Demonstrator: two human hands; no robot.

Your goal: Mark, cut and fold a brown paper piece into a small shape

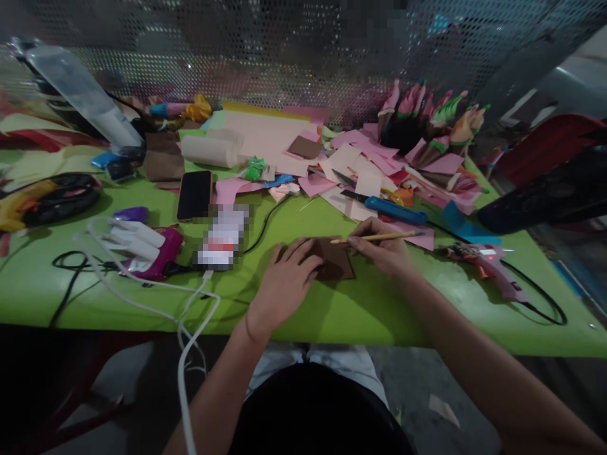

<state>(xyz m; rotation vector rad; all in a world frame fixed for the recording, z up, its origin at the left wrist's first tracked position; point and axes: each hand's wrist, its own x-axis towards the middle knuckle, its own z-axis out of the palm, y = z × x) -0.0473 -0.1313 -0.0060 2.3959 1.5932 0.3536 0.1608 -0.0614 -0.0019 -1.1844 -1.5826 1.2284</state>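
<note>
A small brown piece of paper or card (336, 264) lies on the green table in front of me. My left hand (287, 275) rests on its left part, fingers stretched and slightly spread. Between the thumb and fingers of my right hand (377, 249) is a pencil (396, 236), held nearly level, its tip pointing left over the card's upper edge. Just beyond that hand are a blue-handled cutter (396, 210) and pink paper scraps.
A pink glue gun (497, 268) lies at right with its cord. At left are a phone (195, 196), a magenta power strip (156, 253) and white cables crossing the table edge. Paper scraps, a cream roll (211, 149) and paper cones (443, 114) fill the back.
</note>
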